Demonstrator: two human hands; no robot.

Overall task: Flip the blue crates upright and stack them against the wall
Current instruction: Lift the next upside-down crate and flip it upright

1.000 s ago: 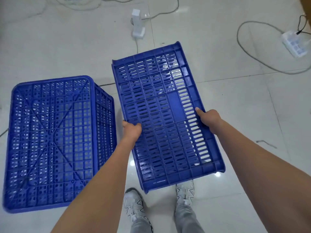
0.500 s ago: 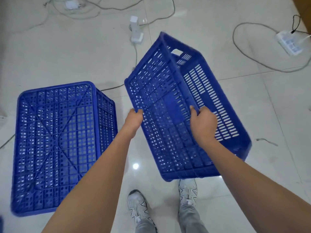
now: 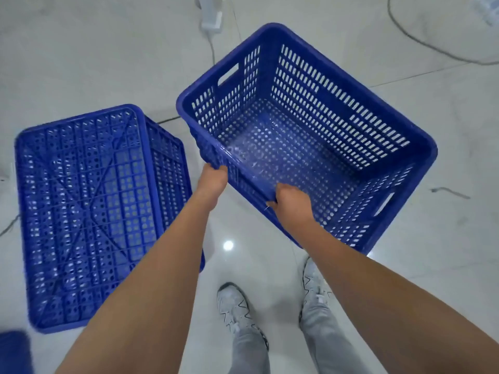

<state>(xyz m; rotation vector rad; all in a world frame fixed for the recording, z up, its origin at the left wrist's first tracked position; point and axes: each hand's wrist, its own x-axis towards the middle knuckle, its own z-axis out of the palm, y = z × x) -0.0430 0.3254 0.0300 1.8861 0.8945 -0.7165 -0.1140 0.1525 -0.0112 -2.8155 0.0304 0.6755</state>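
A blue slotted crate (image 3: 337,125) is held upright in front of me, open side up, its perforated floor visible. My left hand (image 3: 212,179) grips its near long rim from outside. My right hand (image 3: 293,203) grips the same rim a little to the right, fingers curled over the edge. A second blue crate (image 3: 89,211) lies upside down on the floor at the left, ribbed bottom facing up. A corner of another blue object (image 3: 13,349) shows at the bottom left edge.
The floor is glossy pale tile. A white power adapter (image 3: 212,18) with its cord lies at the top centre. A grey cable (image 3: 421,41) curves across the top right. My two shoes (image 3: 237,309) stand below the held crate.
The held crate has rotated from bottom-up, through tilted on edge, to upright with its opening toward me. Both hands shifted onto the near rim. The left crate has not moved.
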